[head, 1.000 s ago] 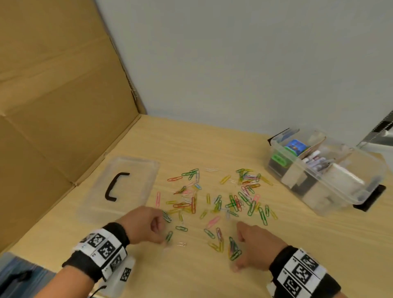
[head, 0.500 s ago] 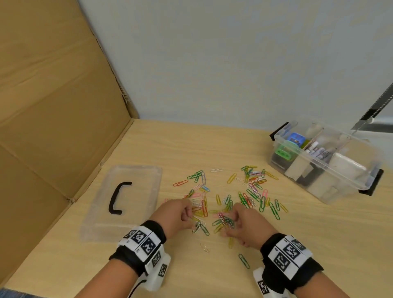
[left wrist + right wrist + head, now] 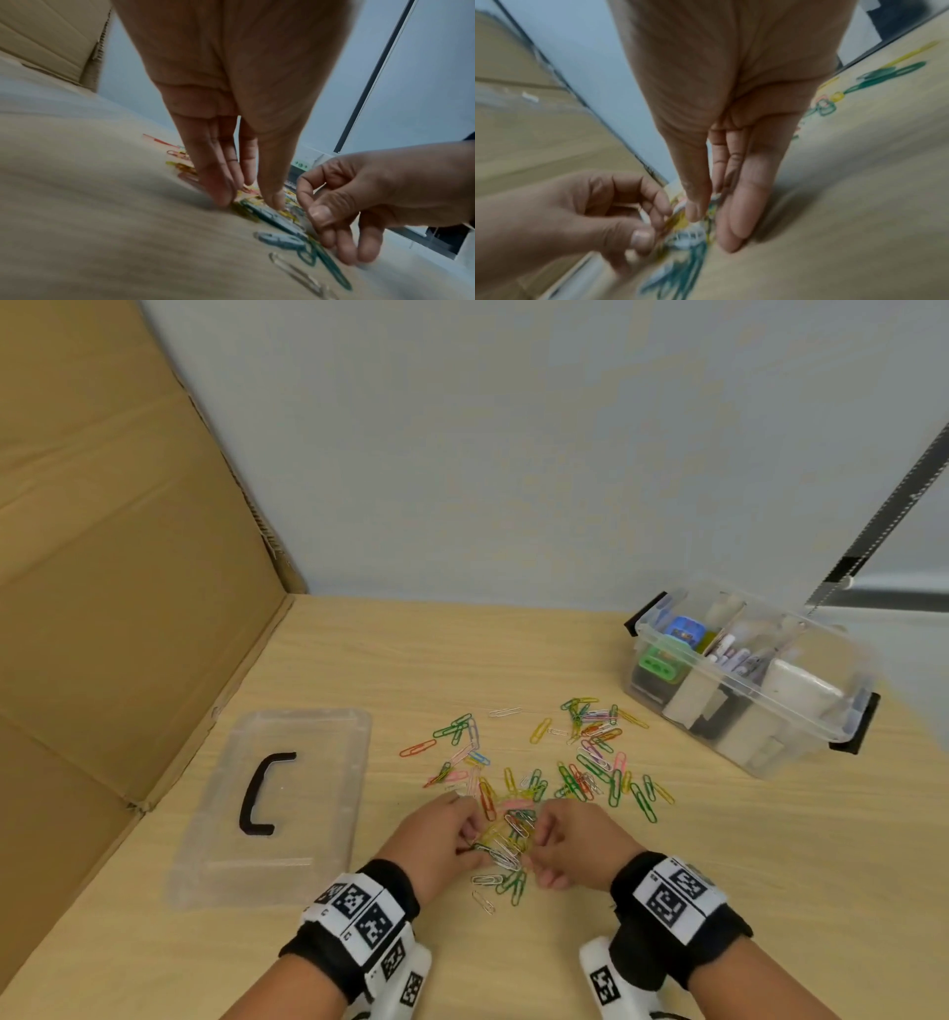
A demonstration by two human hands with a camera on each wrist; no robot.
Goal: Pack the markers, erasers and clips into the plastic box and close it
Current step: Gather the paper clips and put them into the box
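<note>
Many coloured paper clips (image 3: 590, 752) lie scattered on the wooden table. My left hand (image 3: 462, 834) and right hand (image 3: 544, 845) face each other with a small pile of clips (image 3: 506, 839) bunched between them. The left wrist view shows my left hand (image 3: 249, 201) with thumb and fingertips down on the table, pinching clips (image 3: 277, 219). In the right wrist view my right hand (image 3: 713, 227) pinches blurred clips (image 3: 690, 237) the same way. The clear plastic box (image 3: 770, 747) stands open at the right, with markers (image 3: 739, 660) and other stationery inside.
The clear lid (image 3: 318, 762) with its black handle (image 3: 262, 793) lies flat on the table to the left of my hands. A brown cardboard panel (image 3: 102, 557) walls off the left side. A pale wall closes the back.
Both hands have swept inward and forward across the table, raking loose clips into one pile between them. They were well apart a second ago and are now nearly touching.
</note>
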